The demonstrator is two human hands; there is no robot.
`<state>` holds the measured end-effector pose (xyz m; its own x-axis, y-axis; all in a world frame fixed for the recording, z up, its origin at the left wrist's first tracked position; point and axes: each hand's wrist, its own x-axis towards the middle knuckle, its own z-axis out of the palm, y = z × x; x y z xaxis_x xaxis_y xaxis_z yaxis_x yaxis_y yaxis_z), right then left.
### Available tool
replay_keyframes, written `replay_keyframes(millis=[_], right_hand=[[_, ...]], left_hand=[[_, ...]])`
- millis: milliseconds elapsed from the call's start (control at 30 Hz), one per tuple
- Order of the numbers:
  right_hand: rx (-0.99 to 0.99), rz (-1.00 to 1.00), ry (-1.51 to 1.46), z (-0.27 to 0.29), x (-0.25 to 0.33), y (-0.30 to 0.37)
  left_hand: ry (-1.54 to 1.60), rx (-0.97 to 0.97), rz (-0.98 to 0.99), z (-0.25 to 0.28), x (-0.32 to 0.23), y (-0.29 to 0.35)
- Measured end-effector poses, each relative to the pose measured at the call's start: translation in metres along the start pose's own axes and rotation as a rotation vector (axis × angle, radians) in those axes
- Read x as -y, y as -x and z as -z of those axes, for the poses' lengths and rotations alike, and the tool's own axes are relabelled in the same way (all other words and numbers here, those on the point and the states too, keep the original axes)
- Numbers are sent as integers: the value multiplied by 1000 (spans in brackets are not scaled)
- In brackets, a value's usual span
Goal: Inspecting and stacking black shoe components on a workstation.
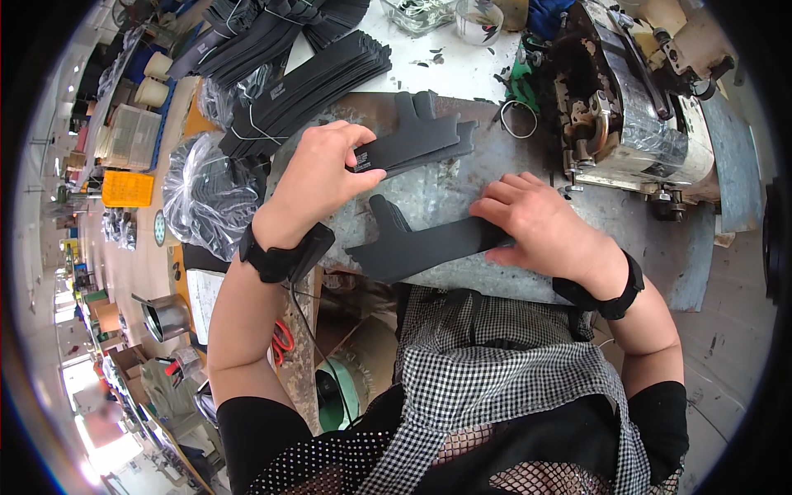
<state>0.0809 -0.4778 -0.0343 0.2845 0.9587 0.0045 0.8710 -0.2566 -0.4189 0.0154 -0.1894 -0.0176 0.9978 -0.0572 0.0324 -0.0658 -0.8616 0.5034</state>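
Note:
My left hand is closed at the near-left end of a small stack of flat black cut pieces, the thumb and fingers on either side of that end. Short tabs stick up from the stack's far side. Closer to me lies another black piece, a long strip with a tab at its left end. My right hand grips the right end of this strip, fingers curled over it and thumb along the near edge. Both sets of pieces are over the worn metal tabletop. What they are made of, I cannot tell.
Tied bundles of similar black strips lie at the far left, beside a clear plastic bag. A grimy machine stands at the right. A metal ring and a clear cup are at the back. Red-handled scissors are below my left forearm.

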Motion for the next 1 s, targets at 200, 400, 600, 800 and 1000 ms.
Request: replay_keyframes(millis=[200, 400, 600, 800, 1000], right_hand=[[-2, -13, 17, -3, 4, 3], [-238, -71, -144, -2, 0, -7], [-247, -150, 39, -8, -6, -17], [-270, -5, 16, -15, 2, -25], [-209, -55, 171, -23, 8, -39]], left_hand=[[16, -24, 29, 9, -4, 0], [85, 15, 89, 16, -3, -1], [100, 57, 74, 9, 1, -2], [10, 18, -88, 1, 3, 0], [-123, -3, -201, -4, 2, 3]])
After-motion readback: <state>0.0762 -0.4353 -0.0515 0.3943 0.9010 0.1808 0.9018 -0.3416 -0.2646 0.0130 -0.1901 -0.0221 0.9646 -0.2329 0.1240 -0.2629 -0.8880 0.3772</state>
